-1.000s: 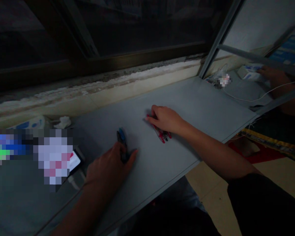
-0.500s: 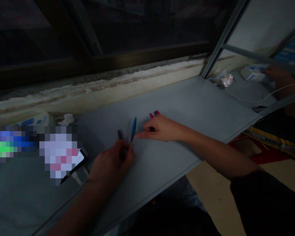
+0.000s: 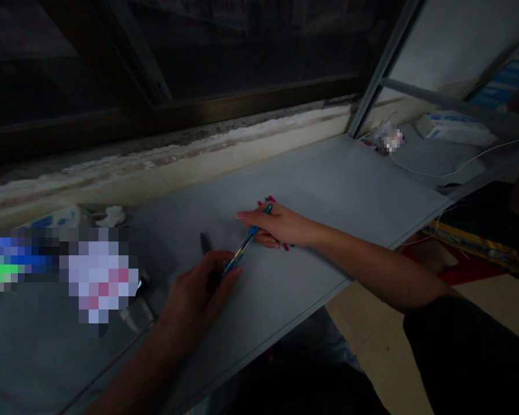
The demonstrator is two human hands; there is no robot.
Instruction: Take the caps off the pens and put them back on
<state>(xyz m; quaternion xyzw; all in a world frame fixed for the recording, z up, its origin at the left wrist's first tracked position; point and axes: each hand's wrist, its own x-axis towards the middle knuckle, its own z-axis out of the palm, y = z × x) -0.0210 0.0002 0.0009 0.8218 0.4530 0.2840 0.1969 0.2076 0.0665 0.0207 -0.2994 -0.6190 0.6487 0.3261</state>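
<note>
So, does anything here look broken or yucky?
Yes: the window ledge has a rough, flaky white strip running along it, like crumbling paint or filler, and it looks much messier than the smooth gray shelf below.

1 head camera facing forward, down, close above left hand (image 3: 199,285), right hand (image 3: 279,225).

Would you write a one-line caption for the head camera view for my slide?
A blue pen spans the left hand and right hand over a grey counter.

A dark window (image 3: 242,52) (its sill (image 3: 199,141) crusted white) backs a grey counter (image 3: 337,173) above a beige floor (image 3: 372,328).
</note>
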